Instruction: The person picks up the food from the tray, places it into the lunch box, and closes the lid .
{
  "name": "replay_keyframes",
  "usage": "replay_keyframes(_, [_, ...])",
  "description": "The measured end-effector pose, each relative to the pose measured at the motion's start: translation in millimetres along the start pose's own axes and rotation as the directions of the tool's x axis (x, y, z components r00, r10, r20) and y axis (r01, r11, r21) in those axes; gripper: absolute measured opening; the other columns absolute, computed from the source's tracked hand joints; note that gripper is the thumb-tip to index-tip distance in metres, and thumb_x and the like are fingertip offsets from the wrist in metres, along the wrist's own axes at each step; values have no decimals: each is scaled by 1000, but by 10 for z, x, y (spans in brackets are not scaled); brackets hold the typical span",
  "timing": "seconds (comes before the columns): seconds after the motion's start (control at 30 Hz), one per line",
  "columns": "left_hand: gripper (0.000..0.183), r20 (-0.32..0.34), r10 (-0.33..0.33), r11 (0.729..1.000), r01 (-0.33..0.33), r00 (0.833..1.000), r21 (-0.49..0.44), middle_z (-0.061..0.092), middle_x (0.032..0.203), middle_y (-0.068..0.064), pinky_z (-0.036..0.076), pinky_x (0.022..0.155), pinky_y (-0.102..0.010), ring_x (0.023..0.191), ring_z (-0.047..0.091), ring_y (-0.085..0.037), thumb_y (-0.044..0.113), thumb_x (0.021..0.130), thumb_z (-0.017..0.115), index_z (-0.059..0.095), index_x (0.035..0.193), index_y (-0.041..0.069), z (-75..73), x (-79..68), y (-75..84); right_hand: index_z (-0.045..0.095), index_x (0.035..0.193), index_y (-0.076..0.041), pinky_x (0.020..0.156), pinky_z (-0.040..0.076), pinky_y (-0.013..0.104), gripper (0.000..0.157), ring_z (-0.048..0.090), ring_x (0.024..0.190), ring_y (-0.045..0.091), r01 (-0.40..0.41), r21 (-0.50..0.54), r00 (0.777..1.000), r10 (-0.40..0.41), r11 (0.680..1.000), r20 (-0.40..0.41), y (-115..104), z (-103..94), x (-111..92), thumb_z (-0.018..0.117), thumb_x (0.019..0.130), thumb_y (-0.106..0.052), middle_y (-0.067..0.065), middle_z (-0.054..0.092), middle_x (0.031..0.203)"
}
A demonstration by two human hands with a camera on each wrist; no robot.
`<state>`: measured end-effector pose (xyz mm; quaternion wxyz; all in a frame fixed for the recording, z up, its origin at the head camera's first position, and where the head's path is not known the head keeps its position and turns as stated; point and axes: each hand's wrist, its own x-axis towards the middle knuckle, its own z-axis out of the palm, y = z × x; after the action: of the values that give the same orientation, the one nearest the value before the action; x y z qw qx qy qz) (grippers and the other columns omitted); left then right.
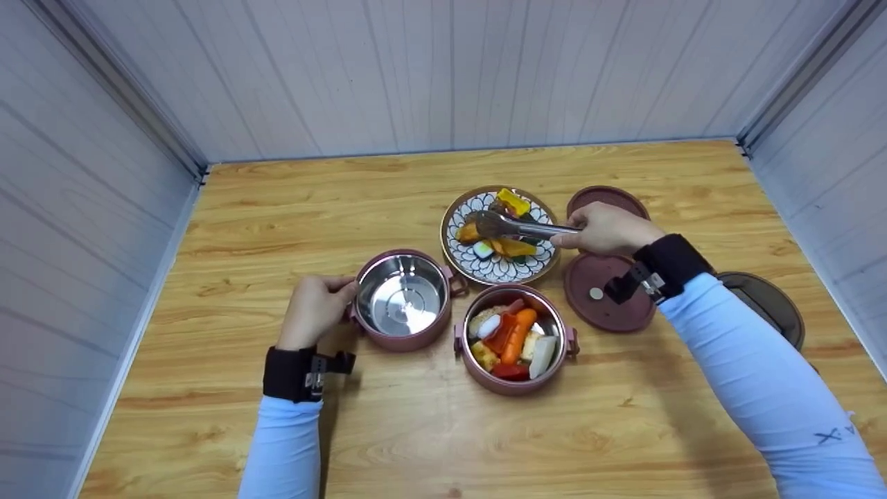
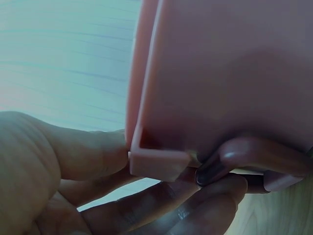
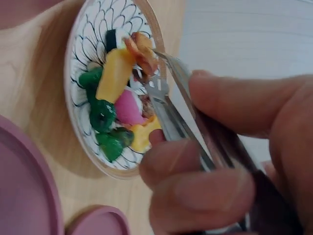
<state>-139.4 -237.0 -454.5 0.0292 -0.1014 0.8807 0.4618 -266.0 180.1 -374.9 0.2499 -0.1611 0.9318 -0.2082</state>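
Observation:
My left hand [image 1: 312,308] grips the edge and side clasp of a pink, steel-lined lunch container [image 1: 402,298], which has no food inside. In the left wrist view, the thumb presses near the container's rim [image 2: 146,98] while fingers curl under the clasp [image 2: 264,155]. My right hand [image 1: 610,229] holds metal tongs [image 1: 530,229] above a patterned plate [image 1: 485,270] of toy-like food. The right wrist view has the tong tips beside an orange-brown food piece [image 3: 142,55]; whether they pinch it, I cannot tell. Yellow, green and pink pieces lie around it.
Right of the held container stands a second pink container [image 1: 513,388], filled with food pieces including an orange sausage [image 1: 518,336]. Two dark pink lids [image 1: 610,195] lie by the right hand. A grey-brown lid [image 1: 773,298] is partly behind the right sleeve. Panel walls [image 1: 416,76] enclose the table.

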Motion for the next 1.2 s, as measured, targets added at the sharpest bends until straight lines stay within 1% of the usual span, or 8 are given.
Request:
replay_keyframes(0.2, [24,0,0,1000,0,1000,0,72,91,-16,54,58,-27,65,65,-16,13,97,64,72,113,-2,-3,4,-1,76,102,-7,61,37,30,41,47,68,18,-41,90,998,46,995,-52,39,45,23,68,92,-45,2,59,78])
replay_keyframes(0.4, [24,-4,-7,1000,7,1000,-9,72,88,-16,53,57,-26,64,64,-16,11,97,63,72,114,-3,-6,-4,-6,78,101,-5,50,34,25,36,43,53,10,-30,180,996,44,983,-74,81,31,29,71,92,-40,-2,56,62])
replay_keyframes(0.5, [23,-7,-4,1000,4,1000,-14,72,87,-16,53,57,-27,62,64,-16,11,97,63,72,113,-3,1,-1,2,78,101,-4,45,34,22,35,43,49,8,-14,284,996,40,959,-85,116,24,8,72,91,-37,0,57,60])
replay_keyframes(0.63, [22,-15,0,1000,0,1000,-16,72,87,-15,54,57,-28,61,64,-16,11,97,64,73,112,-2,-2,7,4,77,100,-3,42,33,21,31,42,48,8,35,437,996,4,899,-89,106,10,-44,74,91,-32,2,58,62])
replay_keyframes(0.73, [22,-21,1,1000,-2,1000,-12,72,83,-13,53,56,-26,60,63,-13,11,96,64,73,111,-2,-4,10,2,76,98,-3,42,32,20,30,41,48,8,91,479,995,-59,873,-82,20,7,-88,73,91,-32,2,57,62])
replay_keyframes(0.87, [23,-20,-4,1000,4,1000,-13,70,79,-11,53,55,-24,60,62,-12,12,97,63,73,112,-2,3,7,10,76,94,-7,42,30,20,29,38,48,7,169,390,986,-158,905,-62,-199,48,-128,72,92,-35,-1,53,61])
replay_keyframes(1.0, [24,-11,-3,1000,3,1000,-13,71,84,-13,54,56,-26,63,63,-14,13,97,63,73,113,-1,-8,-5,20,78,99,-14,51,36,26,30,39,51,11,234,206,972,-233,950,-30,-467,150,-120,70,91,-42,-3,55,68])
replay_keyframes(1.2, [24,-15,4,1000,-4,1000,-4,72,90,-14,54,57,-26,65,64,-16,15,97,63,73,114,0,-7,-13,18,76,99,-15,68,43,35,30,52,67,17,320,-61,947,-319,945,20,-809,322,-21,66,94,-42,-2,63,82])
